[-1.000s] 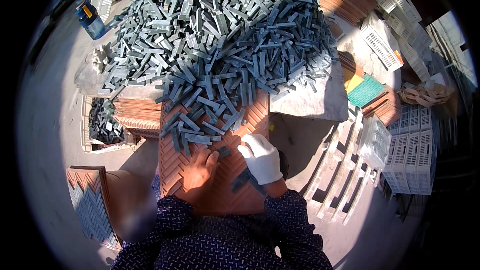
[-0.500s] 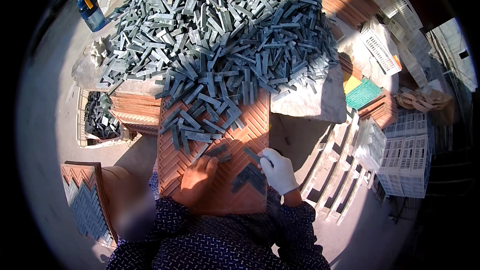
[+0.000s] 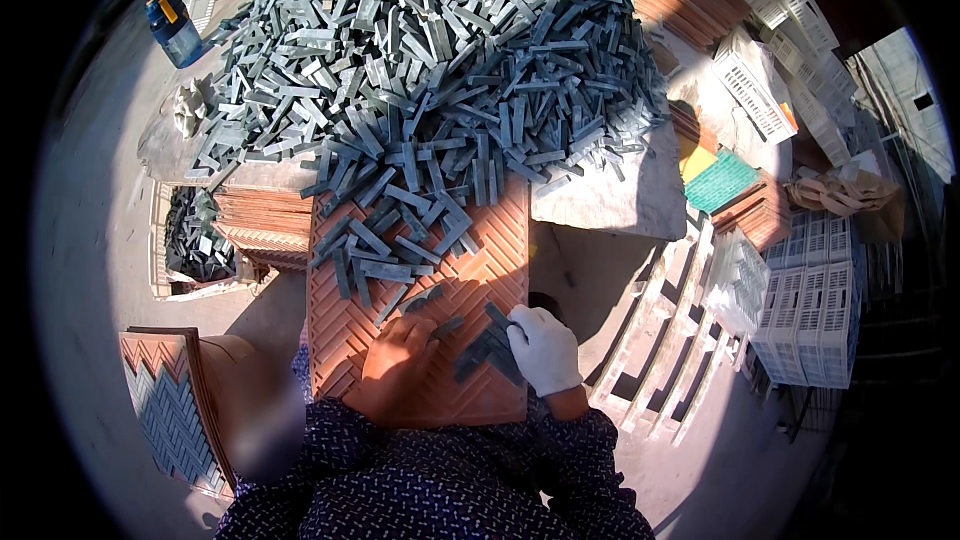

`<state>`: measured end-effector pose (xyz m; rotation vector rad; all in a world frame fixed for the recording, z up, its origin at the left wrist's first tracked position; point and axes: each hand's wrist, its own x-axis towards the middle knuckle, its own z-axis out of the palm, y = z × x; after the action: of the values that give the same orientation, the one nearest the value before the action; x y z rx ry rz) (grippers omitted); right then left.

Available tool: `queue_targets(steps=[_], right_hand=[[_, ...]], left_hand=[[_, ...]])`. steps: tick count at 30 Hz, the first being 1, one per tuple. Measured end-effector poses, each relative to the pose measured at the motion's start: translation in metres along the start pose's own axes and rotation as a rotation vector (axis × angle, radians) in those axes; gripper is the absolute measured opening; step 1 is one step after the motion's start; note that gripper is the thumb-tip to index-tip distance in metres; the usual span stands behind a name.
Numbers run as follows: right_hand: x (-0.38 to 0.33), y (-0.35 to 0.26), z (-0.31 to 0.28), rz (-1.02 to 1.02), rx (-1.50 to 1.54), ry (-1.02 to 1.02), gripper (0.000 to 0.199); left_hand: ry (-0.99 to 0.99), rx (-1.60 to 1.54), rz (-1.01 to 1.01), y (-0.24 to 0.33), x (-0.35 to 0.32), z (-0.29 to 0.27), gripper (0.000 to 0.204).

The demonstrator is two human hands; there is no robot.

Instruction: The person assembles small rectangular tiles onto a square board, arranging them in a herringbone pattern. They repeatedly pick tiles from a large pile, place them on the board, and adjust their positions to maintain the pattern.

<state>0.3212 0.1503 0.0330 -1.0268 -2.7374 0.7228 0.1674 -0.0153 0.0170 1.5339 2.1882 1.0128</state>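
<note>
On the orange herringbone mould tray (image 3: 420, 290) before us, both our hands work at its near end. Our left hand (image 3: 395, 375), bare, lies flat and released on the grooved surface near the tray's near left corner, fingers spread toward a few grey tile strips (image 3: 487, 348) already set into the grooves. Our right hand (image 3: 545, 348), in a white glove, rests near the tray's right edge with its fingers curled on those set strips; we cannot tell whether it pinches one or only presses on it. These strips form a small dark patch between our two hands, following the zigzag pattern.

Across the far half of the tray loose grey strips (image 3: 400, 230) lie scattered, spilling down from the big heap of grey strips (image 3: 420, 50) that covers the bench (image 3: 610, 205) beyond. By the tray's left edge sits a stack of orange trays (image 3: 262, 225), and beside it a crate of dark pieces (image 3: 195, 240). Near our left elbow stands a filled tray (image 3: 170, 410) with a finished zigzag. White plastic crates (image 3: 810, 300) are piled well off to the right.
</note>
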Motion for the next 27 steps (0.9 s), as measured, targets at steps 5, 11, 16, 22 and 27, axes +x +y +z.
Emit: queue_targets(steps=[5,11,16,22,27], right_hand=[[-0.006,0.007,-0.001,-0.001,-0.008,-0.002,0.009],[-0.006,0.007,-0.003,-0.024,-0.024,-0.005,0.008],[0.001,0.001,-0.001,-0.012,-0.021,-0.001,0.01],[-0.001,-0.003,0.0,-0.001,0.01,0.028,0.012],[0.005,-0.011,-0.004,-0.045,0.121,0.175,0.014]], left_hand=[[-0.186,-0.051,-0.061,0.026,0.005,-0.002,0.024],[-0.176,-0.171,-0.139,0.02,0.004,0.019,0.024],[-0.073,-0.17,0.008,0.015,0.007,0.029,0.021],[-0.1,-0.136,-0.05,0.019,0.012,0.034,0.018],[-0.108,-0.189,-0.152,0.022,0.015,0.019,0.016]])
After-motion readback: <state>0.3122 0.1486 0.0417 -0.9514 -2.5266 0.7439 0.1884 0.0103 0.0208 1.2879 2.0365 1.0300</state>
